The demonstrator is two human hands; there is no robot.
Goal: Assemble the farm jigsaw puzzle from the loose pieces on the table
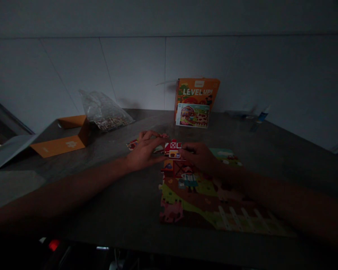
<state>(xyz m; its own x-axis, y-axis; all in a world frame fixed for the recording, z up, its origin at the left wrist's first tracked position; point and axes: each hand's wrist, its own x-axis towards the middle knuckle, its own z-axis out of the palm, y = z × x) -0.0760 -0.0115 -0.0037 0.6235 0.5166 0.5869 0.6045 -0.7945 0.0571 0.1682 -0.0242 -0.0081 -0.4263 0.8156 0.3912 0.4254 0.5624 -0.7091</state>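
A red-and-white barn puzzle piece is between my two hands, at the top left of a partly assembled farm jigsaw puzzle. My left hand grips its left side, forefinger above and thumb below. From the other side, my right hand pinches its right edge with bent fingers. Whether the piece is joined to the puzzle below, I cannot tell. More loose puzzle pieces lie beside and behind my left hand, partly hidden by it. My right forearm covers part of the puzzle's right side.
An orange box stands by the wall with a farm picture card leaning on it. At left are a clear plastic bag with small contents and an open orange box part. A small bottle stands at back right.
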